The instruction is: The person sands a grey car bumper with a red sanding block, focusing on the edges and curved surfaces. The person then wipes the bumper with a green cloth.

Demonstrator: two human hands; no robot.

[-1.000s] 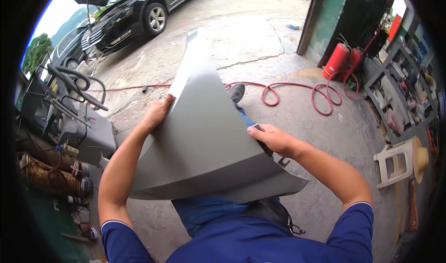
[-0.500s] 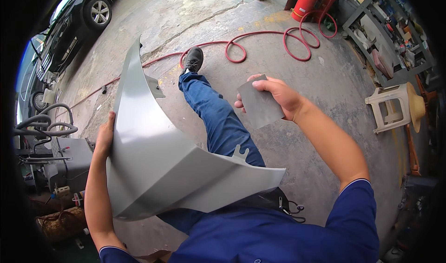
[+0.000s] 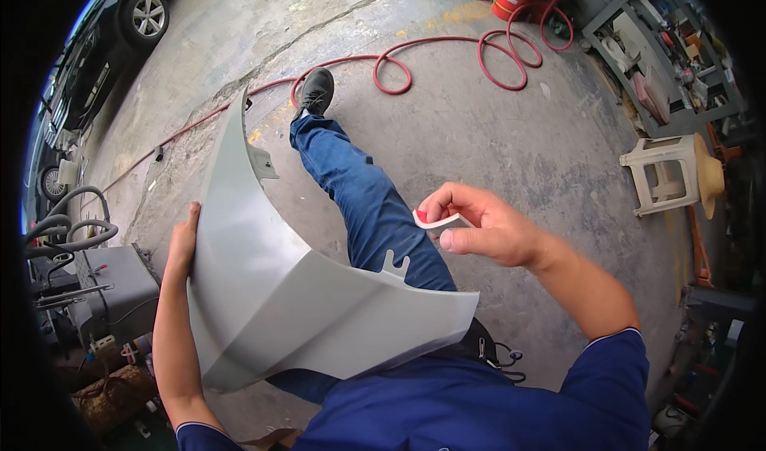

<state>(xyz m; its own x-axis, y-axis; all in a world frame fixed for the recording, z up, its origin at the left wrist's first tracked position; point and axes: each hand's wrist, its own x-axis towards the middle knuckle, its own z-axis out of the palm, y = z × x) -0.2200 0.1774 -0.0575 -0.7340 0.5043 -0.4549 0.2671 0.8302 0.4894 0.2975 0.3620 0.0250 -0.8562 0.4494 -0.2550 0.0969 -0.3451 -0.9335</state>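
Note:
A silver-grey car fender (image 3: 319,307) rests across my lap, its pointed upper end reaching forward past my knee. My left hand (image 3: 184,240) grips its left edge, with most of the fingers hidden behind the panel. In front of my right side, my right hand (image 3: 487,226) pinches a thin sanding pad (image 3: 447,224) between thumb and fingers. The pad is bent and seen almost edge-on, with a white edge and a bit of red showing. It is held apart from the fender, near a notched metal tab (image 3: 396,264) on the fender's edge.
My outstretched leg (image 3: 359,188) lies beyond the fender. A red hose (image 3: 447,39) loops over the concrete floor. To the right stand a beige plastic stool (image 3: 662,176) and a cluttered shelf (image 3: 678,60). A grey machine (image 3: 120,283) is at left, a dark car (image 3: 104,60) farther off.
My right hand has come nearer and lower, turning the sanding pad from its broad grey face to its edge. The pad now looks bent. My left hand keeps its hold on the fender.

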